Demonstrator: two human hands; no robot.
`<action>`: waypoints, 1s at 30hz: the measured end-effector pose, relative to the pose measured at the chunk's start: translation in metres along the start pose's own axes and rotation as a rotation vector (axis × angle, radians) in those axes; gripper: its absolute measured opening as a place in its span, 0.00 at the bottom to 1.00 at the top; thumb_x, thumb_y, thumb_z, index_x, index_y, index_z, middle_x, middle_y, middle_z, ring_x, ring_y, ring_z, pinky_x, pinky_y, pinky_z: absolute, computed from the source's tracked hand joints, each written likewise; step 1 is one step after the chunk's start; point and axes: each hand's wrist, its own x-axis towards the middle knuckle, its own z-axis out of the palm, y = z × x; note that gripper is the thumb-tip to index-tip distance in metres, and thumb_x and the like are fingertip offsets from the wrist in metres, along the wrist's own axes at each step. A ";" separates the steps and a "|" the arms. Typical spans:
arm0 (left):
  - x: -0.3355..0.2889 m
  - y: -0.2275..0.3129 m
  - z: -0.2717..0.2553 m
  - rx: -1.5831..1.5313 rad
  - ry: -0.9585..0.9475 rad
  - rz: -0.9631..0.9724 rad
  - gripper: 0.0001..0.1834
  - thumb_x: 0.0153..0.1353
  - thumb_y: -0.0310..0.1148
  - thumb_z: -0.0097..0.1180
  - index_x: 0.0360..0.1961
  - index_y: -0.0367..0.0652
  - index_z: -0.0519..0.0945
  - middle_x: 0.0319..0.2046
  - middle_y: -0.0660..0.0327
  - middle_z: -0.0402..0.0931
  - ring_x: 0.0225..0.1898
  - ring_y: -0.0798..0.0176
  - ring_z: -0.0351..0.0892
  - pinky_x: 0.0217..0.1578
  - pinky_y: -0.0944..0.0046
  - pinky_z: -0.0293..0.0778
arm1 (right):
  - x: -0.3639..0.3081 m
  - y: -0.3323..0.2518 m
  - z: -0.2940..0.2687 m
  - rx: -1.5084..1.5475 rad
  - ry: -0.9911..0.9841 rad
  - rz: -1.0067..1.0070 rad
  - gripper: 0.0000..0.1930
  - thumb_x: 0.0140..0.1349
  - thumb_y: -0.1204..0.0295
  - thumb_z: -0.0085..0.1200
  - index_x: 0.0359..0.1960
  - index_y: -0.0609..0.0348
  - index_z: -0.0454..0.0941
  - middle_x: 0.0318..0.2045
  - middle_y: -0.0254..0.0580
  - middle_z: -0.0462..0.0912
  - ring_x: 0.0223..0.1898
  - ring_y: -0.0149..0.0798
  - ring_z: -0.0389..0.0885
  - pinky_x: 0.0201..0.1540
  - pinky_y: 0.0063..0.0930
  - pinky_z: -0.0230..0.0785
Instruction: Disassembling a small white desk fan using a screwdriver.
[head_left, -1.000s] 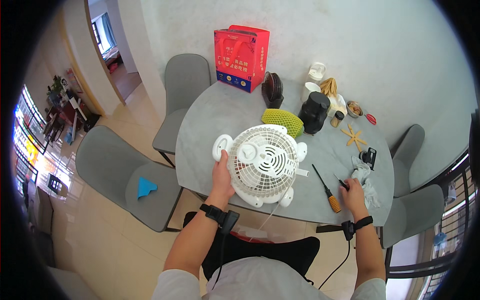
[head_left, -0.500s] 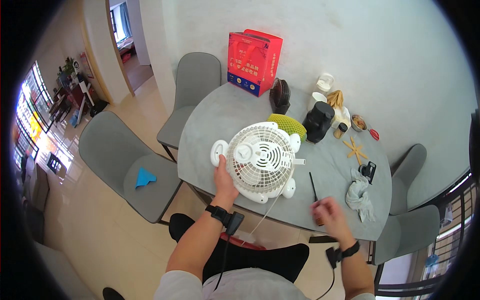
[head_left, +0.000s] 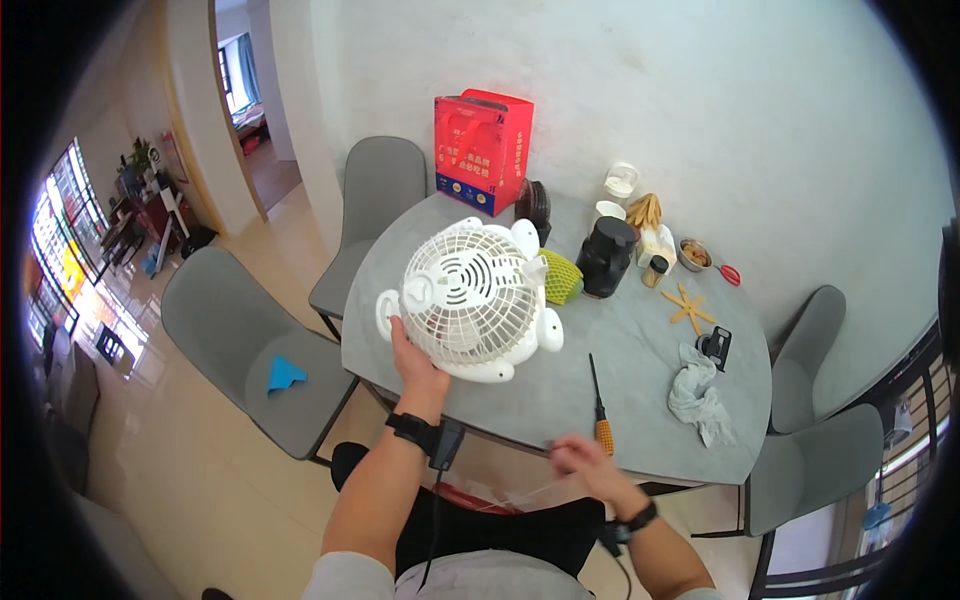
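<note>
white fan [head_left: 470, 300], orange-and-black screwdriver [head_left: 604, 432], red bag [head_left: 483, 140] with blue band [head_left: 466, 195], yellow-green net [head_left: 562, 280], mottled grey table [head_left: 645, 335]

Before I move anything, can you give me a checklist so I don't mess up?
1. White fan held: ok, the left hand grips its near-left edge.
2. Fan resting firmly on the table: cannot tell, its underside is hidden.
3. Free room around the fan: not ok, a green mesh-covered item sits close to its right side.
4. Right hand empty: cannot tell, its fingers are blurred.
5. Orange-handled screwdriver within reach: ok, it lies beside the right hand.
6. Crumpled grey cloth out of the way: ok, well right of the fan.
</note>
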 end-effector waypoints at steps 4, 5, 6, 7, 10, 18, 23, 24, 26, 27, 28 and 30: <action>-0.011 0.014 0.005 0.065 0.015 0.009 0.35 0.79 0.57 0.35 0.70 0.38 0.68 0.65 0.51 0.74 0.64 0.50 0.75 0.66 0.50 0.71 | -0.050 -0.050 -0.084 0.111 0.392 -0.086 0.07 0.76 0.67 0.53 0.49 0.55 0.75 0.36 0.35 0.83 0.33 0.26 0.77 0.36 0.23 0.71; -0.013 0.015 0.003 0.069 0.018 0.010 0.35 0.79 0.57 0.35 0.70 0.38 0.68 0.65 0.51 0.74 0.64 0.50 0.75 0.66 0.50 0.71 | -0.053 -0.059 -0.091 0.152 0.351 -0.162 0.07 0.76 0.68 0.52 0.49 0.55 0.75 0.37 0.36 0.84 0.34 0.27 0.78 0.36 0.23 0.72; -0.016 0.016 -0.001 0.073 0.039 -0.004 0.34 0.79 0.56 0.36 0.70 0.38 0.68 0.64 0.51 0.74 0.64 0.50 0.75 0.65 0.50 0.71 | -0.056 -0.061 -0.091 0.196 0.313 -0.238 0.06 0.76 0.69 0.51 0.49 0.56 0.74 0.38 0.38 0.84 0.34 0.28 0.79 0.36 0.24 0.72; -0.019 0.016 -0.005 0.079 0.059 -0.018 0.34 0.79 0.55 0.37 0.70 0.38 0.68 0.64 0.51 0.75 0.63 0.50 0.76 0.65 0.50 0.72 | -0.057 -0.058 -0.086 0.202 0.314 -0.235 0.06 0.76 0.69 0.51 0.49 0.56 0.74 0.38 0.38 0.84 0.34 0.28 0.79 0.36 0.24 0.72; -0.012 0.009 -0.037 0.109 0.046 0.024 0.31 0.78 0.52 0.41 0.68 0.37 0.69 0.61 0.51 0.77 0.60 0.51 0.79 0.62 0.51 0.75 | -0.060 -0.046 -0.067 0.073 0.228 -0.132 0.06 0.77 0.70 0.50 0.48 0.58 0.74 0.42 0.41 0.86 0.36 0.30 0.81 0.38 0.26 0.75; -0.003 0.005 -0.032 0.217 -0.030 0.037 0.25 0.76 0.42 0.49 0.66 0.38 0.68 0.55 0.54 0.79 0.53 0.56 0.83 0.52 0.55 0.82 | -0.079 -0.041 -0.057 -0.032 0.417 -0.121 0.06 0.76 0.71 0.50 0.45 0.60 0.74 0.45 0.44 0.86 0.37 0.31 0.83 0.44 0.27 0.78; -0.001 0.029 -0.018 0.300 -0.126 -0.004 0.25 0.75 0.40 0.50 0.67 0.38 0.67 0.57 0.54 0.76 0.55 0.57 0.81 0.54 0.56 0.80 | -0.088 -0.040 -0.036 -0.112 0.450 -0.186 0.05 0.76 0.71 0.50 0.45 0.59 0.74 0.41 0.40 0.85 0.36 0.29 0.80 0.44 0.26 0.74; -0.002 0.034 -0.013 0.310 -0.164 0.046 0.26 0.74 0.38 0.52 0.67 0.37 0.66 0.58 0.53 0.76 0.56 0.58 0.80 0.55 0.57 0.79 | -0.088 -0.037 -0.033 -0.146 0.461 -0.206 0.05 0.76 0.71 0.50 0.45 0.60 0.74 0.40 0.40 0.85 0.37 0.29 0.80 0.45 0.26 0.74; -0.003 0.045 -0.006 0.324 -0.196 0.101 0.26 0.73 0.37 0.53 0.68 0.36 0.66 0.59 0.53 0.75 0.56 0.59 0.79 0.56 0.58 0.78 | -0.085 -0.035 -0.032 -0.435 0.583 -0.374 0.06 0.76 0.71 0.50 0.45 0.60 0.74 0.39 0.39 0.84 0.37 0.29 0.80 0.45 0.25 0.73; -0.004 0.050 -0.003 0.396 -0.237 0.147 0.27 0.72 0.35 0.55 0.68 0.36 0.66 0.59 0.53 0.75 0.57 0.60 0.78 0.56 0.58 0.77 | -0.081 -0.037 -0.029 -0.734 0.695 -0.547 0.06 0.76 0.71 0.50 0.45 0.61 0.74 0.39 0.39 0.84 0.38 0.29 0.79 0.46 0.25 0.72; -0.006 0.053 0.002 0.472 -0.271 0.189 0.27 0.72 0.34 0.56 0.68 0.35 0.66 0.60 0.53 0.74 0.57 0.61 0.77 0.57 0.59 0.76 | -0.074 -0.051 -0.018 -0.726 0.684 -0.539 0.06 0.76 0.71 0.50 0.45 0.61 0.74 0.39 0.39 0.84 0.38 0.29 0.79 0.46 0.25 0.72; -0.018 0.063 0.013 0.497 -0.302 0.177 0.28 0.71 0.33 0.57 0.68 0.34 0.65 0.60 0.52 0.74 0.58 0.63 0.76 0.57 0.61 0.76 | -0.066 -0.098 0.011 -0.344 0.677 -0.466 0.06 0.75 0.73 0.52 0.47 0.62 0.74 0.39 0.38 0.84 0.39 0.30 0.82 0.46 0.26 0.74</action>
